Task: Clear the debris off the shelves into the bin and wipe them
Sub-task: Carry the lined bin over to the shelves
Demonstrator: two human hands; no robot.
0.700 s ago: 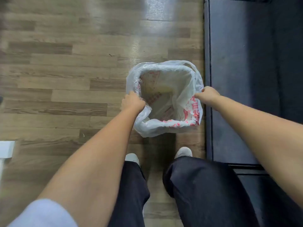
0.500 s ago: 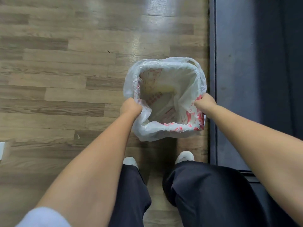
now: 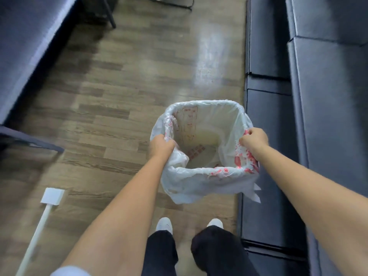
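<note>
A bin lined with a white plastic bag [image 3: 199,182] printed in red hangs in front of me above the wooden floor. My left hand [image 3: 160,146] is closed on the bag-covered left rim. My right hand [image 3: 253,139] is closed on the right rim. The bin's inside looks pale and yellowish, and no debris can be made out in it. No shelves can be identified.
A dark sofa [image 3: 318,116] runs along the right, close to the bin. A dark table edge [image 3: 23,56] and a dark frame [image 3: 29,140] stand at the left. A white flat-headed tool with a long handle [image 3: 50,198] lies on the floor at lower left. My feet [image 3: 165,224] are below the bin.
The bin has come up off the floor with both hands on its rim. The view has tilted forward, showing the table at the left and more of the sofa.
</note>
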